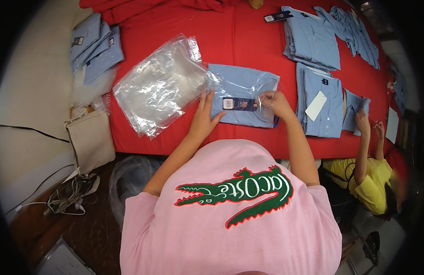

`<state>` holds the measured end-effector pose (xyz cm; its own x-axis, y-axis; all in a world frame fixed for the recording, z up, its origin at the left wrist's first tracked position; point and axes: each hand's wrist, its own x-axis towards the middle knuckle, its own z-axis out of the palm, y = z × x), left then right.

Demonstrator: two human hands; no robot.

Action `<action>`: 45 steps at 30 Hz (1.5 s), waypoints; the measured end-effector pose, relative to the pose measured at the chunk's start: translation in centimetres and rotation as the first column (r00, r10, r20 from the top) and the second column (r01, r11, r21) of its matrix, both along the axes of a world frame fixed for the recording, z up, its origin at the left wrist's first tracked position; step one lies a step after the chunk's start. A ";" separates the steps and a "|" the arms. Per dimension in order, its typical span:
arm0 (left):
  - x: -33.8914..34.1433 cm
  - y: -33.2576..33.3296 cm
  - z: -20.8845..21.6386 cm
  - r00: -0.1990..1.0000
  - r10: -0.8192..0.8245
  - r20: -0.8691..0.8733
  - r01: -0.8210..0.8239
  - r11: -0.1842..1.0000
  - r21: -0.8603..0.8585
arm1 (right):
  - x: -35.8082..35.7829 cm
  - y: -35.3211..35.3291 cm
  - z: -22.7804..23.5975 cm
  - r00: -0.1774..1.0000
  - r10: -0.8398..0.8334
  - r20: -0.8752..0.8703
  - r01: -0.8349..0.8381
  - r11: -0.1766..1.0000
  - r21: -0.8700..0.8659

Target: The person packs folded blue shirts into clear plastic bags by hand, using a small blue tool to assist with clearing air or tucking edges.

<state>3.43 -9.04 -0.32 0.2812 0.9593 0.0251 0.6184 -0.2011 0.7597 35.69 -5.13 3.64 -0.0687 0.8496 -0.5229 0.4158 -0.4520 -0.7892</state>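
A folded light-blue shirt point(239, 78) lies in front of me, with a clear plastic bag point(266, 85) over at least part of it. A dark hang tag point(245, 104) with a white label rests on the shirt. My left hand point(203, 115) lies at the shirt's left edge, thumb and fingers apart. At the right end, my right hand point(277, 105) has its fingers curled together on the clear plastic bag, beside the tag's end. Some of its fingertips are hidden. To the left lies a stack of clear plastic bags point(159, 85), close to my left hand.
Red cloth point(216, 39) covers the table. Folded blue shirts point(313, 41) are stacked at right, another pile point(320, 117) nearer. More shirts point(95, 46) lie far left. A co-worker in yellow point(372, 183) handles blue cloth at right. A beige bag point(90, 142) and cables point(72, 195) are left.
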 end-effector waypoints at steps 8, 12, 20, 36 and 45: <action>-0.2 0.0 0.7 0.999 -0.019 0.042 0.019 1.000 -0.001 | -0.3 1.6 -1.9 0.944 -0.215 -0.251 0.195 0.975 -0.103; 0.1 0.0 1.4 0.996 -0.033 0.083 0.041 0.995 -0.092 | -1.0 2.0 -2.3 0.952 -0.172 -0.255 0.181 0.983 0.015; 1.8 -0.3 2.3 0.910 -0.079 -0.407 0.156 0.975 0.160 | 2.6 0.7 -2.7 0.662 -0.529 -0.531 0.620 0.785 -0.009; 5.4 5.4 4.4 0.807 -0.336 -0.486 0.497 0.830 0.252 | 2.2 -5.1 -4.2 0.789 -0.543 -0.287 0.543 0.835 -0.088; 6.1 5.5 1.4 0.776 -0.306 -0.551 0.500 0.831 0.244 | 0.9 -3.7 -3.2 0.932 -0.361 -0.043 0.357 0.931 -0.074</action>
